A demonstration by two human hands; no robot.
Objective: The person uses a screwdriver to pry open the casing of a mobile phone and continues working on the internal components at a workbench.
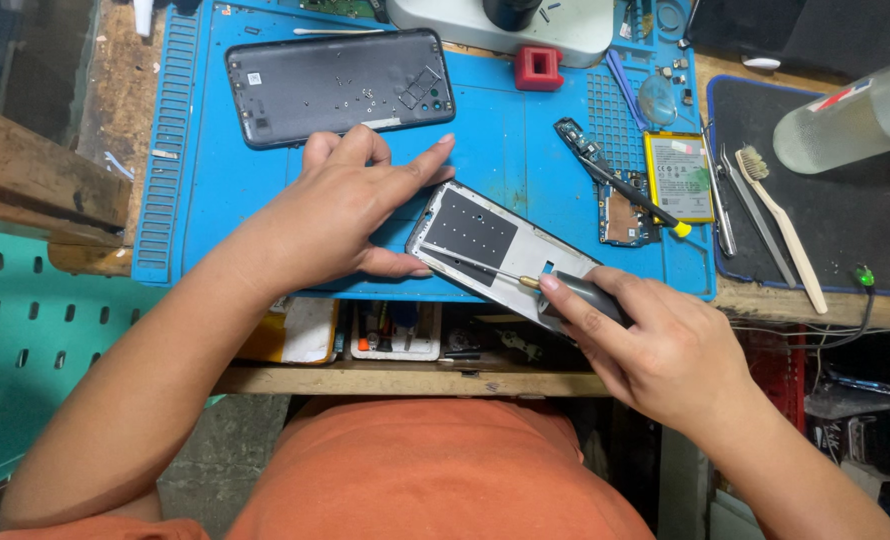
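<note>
Nearest the camera, the right hand [655, 345] has its fingers [577, 303] wrapped around the grey handle of a screwdriver [525, 280], whose thin metal shaft runs up and left so that the tip rests on the phone frame [495, 245]. That frame, a silver-edged phone body with a dark inner panel, lies tilted at the front edge of the blue mat [510, 140], its lower right end reaching out past the mat's edge toward the person. The left hand [340, 210] steadies the frame from the left, its thumb pressed against the near corner and its other fingers spread wide and laid flat on the mat just beside the frame's upper corner. Right of the frame, on the mat, lie a small circuit board [620, 215], a second screwdriver with a yellow tip [630, 195] and a yellow-edged battery [679, 176]. Further right, on a dark pad [865, 230], rest metal tweezers [745, 205] and a pale brush [785, 230], with a clear plastic bottle [855, 115] lying beyond them. Farther back on the worktop, a dark phone back cover [340, 85] lies flat, well apart from the frame, and a small red block [539, 67] sits near a white base [505, 25] at the far edge.
</note>
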